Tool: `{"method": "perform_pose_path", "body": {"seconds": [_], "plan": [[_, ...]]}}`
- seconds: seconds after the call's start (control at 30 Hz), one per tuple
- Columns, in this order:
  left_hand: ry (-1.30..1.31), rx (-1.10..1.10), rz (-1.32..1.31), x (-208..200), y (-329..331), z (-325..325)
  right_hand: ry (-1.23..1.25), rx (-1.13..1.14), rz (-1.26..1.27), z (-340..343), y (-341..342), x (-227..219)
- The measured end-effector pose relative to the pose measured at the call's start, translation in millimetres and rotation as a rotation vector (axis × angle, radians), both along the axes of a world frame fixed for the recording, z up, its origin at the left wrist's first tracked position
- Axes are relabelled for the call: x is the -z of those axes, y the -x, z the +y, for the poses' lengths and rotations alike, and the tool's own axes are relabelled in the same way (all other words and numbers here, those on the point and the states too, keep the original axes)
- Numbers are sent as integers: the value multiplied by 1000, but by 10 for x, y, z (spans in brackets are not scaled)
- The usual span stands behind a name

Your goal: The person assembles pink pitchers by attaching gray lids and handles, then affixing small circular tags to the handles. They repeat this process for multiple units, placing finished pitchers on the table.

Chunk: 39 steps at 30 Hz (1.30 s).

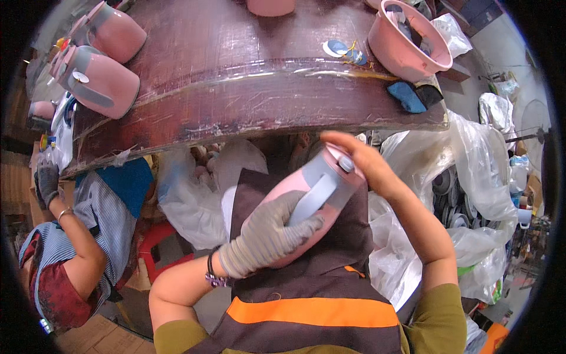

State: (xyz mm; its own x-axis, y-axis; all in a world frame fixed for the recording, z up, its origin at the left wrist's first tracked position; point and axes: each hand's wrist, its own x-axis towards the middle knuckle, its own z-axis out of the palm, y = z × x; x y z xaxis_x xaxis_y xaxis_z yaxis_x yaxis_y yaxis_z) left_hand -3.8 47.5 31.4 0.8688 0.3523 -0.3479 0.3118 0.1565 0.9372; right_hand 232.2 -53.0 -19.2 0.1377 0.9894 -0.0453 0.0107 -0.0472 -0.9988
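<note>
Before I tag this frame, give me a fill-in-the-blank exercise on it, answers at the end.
1. The left grip wears a striped grey ____.
2. It holds a tilted jug whose main body colour is ____.
3. The broad band across the dark apron is ____.
4. The pink basin stands toward the table's ____ end, not its left.

Missing words: glove; pink; orange; right.

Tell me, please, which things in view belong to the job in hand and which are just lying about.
Seemingly in the job:
- pink jug, held
- left hand, gloved, gripping the jug
- right hand, bare, at its lid end

Apparently lying about:
- similar jug on the table
- pink basin
- blue cloth
- clear plastic bag
</note>
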Motion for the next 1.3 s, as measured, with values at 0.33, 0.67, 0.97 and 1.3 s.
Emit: {"method": "perform_pose_path", "body": {"seconds": [0.33,0.67,0.97,1.3], "plan": [[425,-355,-47,103,-57,-217,150,616,-1546,1576,-1355,625],[426,-213,-74,216,-93,-82,-90,705,-1727,1675,-1708,447],[447,-387,-137,394,51,12,-34,452,-780,375,-214,-166],[-377,-228,-34,413,65,280,231,81,-266,-128,611,-225]]}}
